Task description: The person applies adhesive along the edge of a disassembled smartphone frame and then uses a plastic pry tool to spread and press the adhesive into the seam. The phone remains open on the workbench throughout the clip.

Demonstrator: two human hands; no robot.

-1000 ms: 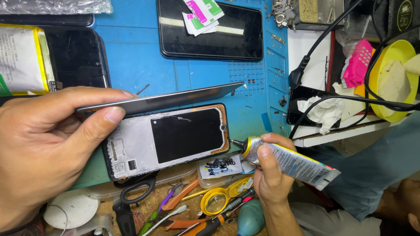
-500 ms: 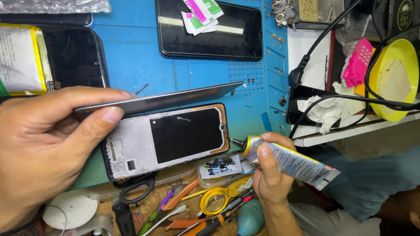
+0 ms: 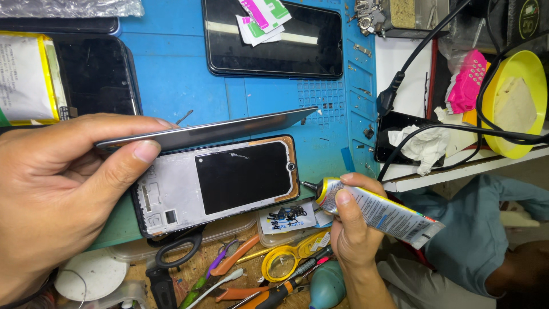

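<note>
While your left hand [image 3: 63,194] pinches the screen panel [image 3: 211,130] tilted above the phone frame [image 3: 217,183], your right hand [image 3: 351,223] grips the glue tube [image 3: 372,210], nozzle at the frame's right edge.

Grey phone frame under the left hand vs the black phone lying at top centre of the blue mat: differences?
The grey phone frame is opened, showing bare metal and a black pad; the black phone at top centre looks closed, glass up. The left hand holds a dark screen panel tilted over the frame; the black phone carries only loose stickers. Both lie flat on the blue mat.
</note>
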